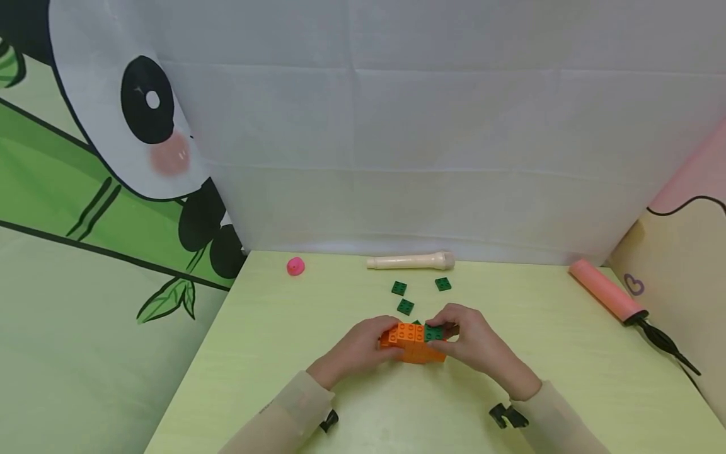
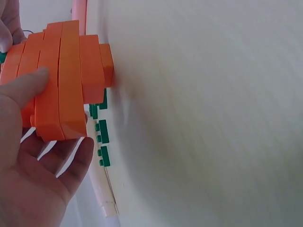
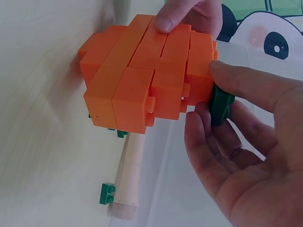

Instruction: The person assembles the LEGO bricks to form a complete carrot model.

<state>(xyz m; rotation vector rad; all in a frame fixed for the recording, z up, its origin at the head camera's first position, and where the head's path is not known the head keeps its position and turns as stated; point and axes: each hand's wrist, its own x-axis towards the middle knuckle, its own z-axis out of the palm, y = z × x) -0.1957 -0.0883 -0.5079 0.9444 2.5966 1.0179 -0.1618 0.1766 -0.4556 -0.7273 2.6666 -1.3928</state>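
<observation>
My left hand [image 1: 363, 343] grips the left side of an orange toy brick build [image 1: 413, 352], its thumb on the near face. The build is stepped, made of several stacked layers, widest in the middle. Between thumb and fingers my right hand [image 1: 479, 340] pinches a green toy brick [image 3: 220, 105], which sits against the studded top of the build at its right end. Seen from the left wrist, the stepped underside [image 2: 106, 66] of the build is close to the table. Several loose green bricks [image 1: 405, 307] lie beyond the hands, one partly hidden behind the build.
A cream microphone-shaped toy [image 1: 411, 261] lies along the table's back edge. To its left is a small pink round object [image 1: 295, 266]. At the right edge rests a pink cylinder [image 1: 607, 290] with a black tapered end. Printed cloth walls surround the pale yellow table [image 1: 272, 353].
</observation>
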